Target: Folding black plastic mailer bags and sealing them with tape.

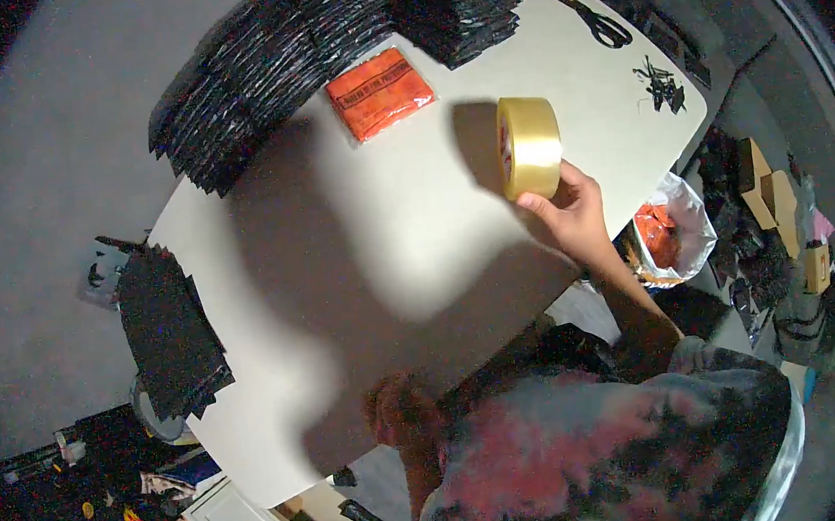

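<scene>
My right hand (578, 216) grips a wide roll of clear yellowish packing tape (536, 145) by its lower edge, thumb on the near side and fingers behind. The roll is upright above the white table (416, 245); its shadow falls to the left. In shadow at the table's near edge is my left hand (400, 409), too dark to show its fingers. Beyond the hands, an orange folded item in a clear plastic sleeve (382, 92) lies flat on the table and bears printed writing. It sits against long overlapping stacks of black plastic packets (292, 54) along the far edge.
Black-handled scissors (608, 30) and black scraps (661, 86) lie at the table's right. Another black stack (170, 333) overhangs the left edge. Below the right edge stands a silver-lined bag (690, 234) with orange packets inside. Small cardboard boxes (769, 196) and clutter are farther right.
</scene>
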The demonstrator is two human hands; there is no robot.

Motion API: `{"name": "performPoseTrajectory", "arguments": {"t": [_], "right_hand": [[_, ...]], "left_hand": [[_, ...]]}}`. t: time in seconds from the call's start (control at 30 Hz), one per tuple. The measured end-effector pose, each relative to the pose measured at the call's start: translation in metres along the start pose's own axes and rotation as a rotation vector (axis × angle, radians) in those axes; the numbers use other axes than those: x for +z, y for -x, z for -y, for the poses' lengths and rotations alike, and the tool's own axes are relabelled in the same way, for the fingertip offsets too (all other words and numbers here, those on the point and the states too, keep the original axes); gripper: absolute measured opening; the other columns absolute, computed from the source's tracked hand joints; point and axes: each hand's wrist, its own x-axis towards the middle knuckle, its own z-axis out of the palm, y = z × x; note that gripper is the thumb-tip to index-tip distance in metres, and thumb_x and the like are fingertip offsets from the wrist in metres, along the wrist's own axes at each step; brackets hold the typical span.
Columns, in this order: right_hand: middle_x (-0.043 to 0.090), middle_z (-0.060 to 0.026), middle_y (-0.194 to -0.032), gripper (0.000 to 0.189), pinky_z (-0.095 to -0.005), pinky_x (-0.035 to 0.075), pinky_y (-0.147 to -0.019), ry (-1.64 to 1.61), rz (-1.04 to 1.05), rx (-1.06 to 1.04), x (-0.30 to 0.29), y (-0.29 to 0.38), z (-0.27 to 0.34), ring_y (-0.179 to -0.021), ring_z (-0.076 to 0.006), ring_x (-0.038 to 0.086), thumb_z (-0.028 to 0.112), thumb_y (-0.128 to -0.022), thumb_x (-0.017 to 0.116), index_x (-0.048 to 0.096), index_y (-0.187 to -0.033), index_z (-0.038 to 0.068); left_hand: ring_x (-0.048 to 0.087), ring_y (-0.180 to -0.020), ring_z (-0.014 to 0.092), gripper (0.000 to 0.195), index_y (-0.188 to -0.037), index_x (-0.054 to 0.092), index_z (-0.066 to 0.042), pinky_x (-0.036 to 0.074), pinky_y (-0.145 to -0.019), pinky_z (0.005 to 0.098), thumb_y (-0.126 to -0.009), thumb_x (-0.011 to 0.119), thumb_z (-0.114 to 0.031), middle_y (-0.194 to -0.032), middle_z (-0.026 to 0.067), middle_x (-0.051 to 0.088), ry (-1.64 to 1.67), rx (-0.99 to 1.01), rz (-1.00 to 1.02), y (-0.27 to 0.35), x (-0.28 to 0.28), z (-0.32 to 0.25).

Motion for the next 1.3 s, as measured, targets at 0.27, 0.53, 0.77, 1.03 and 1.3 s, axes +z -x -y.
{"name": "performPoseTrajectory", "arguments": {"t": [0.27,0.53,0.77,1.03,1.3], "right_hand": [[0.074,-0.0048,-0.096,0.036,-0.0278,0.052,-0.082,0.015,0.096,0.049,0.022,0.018,0.006,-0.088,-0.0098,0.066,0.016,-0.082,0.084,0.070,-0.110,-0.001],[0.075,-0.0076,-0.090,0.033,-0.0283,0.053,-0.076,0.109,0.104,-0.100,0.077,0.068,0.014,-0.083,-0.0107,0.067,0.018,-0.076,0.087,0.073,-0.101,0.001],[0.075,-0.0067,-0.086,0.033,-0.0279,0.053,-0.071,0.185,0.128,-0.165,0.079,0.075,0.021,-0.075,-0.0113,0.067,0.020,-0.076,0.088,0.073,-0.099,0.001],[0.074,-0.0096,-0.085,0.036,-0.0294,0.053,-0.069,0.263,0.138,-0.231,0.079,0.077,0.026,-0.074,-0.0134,0.067,0.021,-0.074,0.088,0.073,-0.101,0.001],[0.073,-0.0087,-0.083,0.035,-0.0272,0.052,-0.066,0.249,0.165,-0.172,0.076,0.077,0.021,-0.073,-0.0083,0.064,0.018,-0.076,0.087,0.073,-0.103,0.001]], "left_hand": [[0.069,-0.091,0.024,0.014,-0.104,0.073,-0.008,0.054,-0.081,0.0382,-0.092,0.069,-0.013,-0.100,0.0091,0.073,0.250,-0.302,0.292,-0.095,-0.013,-0.040],[0.073,-0.087,0.019,0.024,-0.109,0.072,-0.004,0.056,-0.075,0.0313,-0.091,0.073,-0.019,-0.100,0.0121,0.075,0.488,-0.268,0.185,-0.141,0.032,-0.048],[0.070,-0.086,0.015,0.026,-0.112,0.068,0.004,0.054,-0.078,0.0280,-0.094,0.070,-0.015,-0.097,0.0128,0.075,0.662,-0.477,0.356,-0.139,0.029,-0.053],[0.071,-0.078,0.015,0.016,-0.100,0.070,0.002,0.055,-0.075,0.0289,-0.094,0.070,-0.013,-0.090,0.0108,0.075,0.661,-0.392,0.239,-0.131,0.031,-0.053],[0.062,-0.111,0.035,0.009,-0.097,0.052,-0.002,0.051,-0.089,0.0430,-0.090,0.058,0.001,-0.122,0.0157,0.060,0.418,0.051,0.128,-0.132,0.041,-0.061]]}}
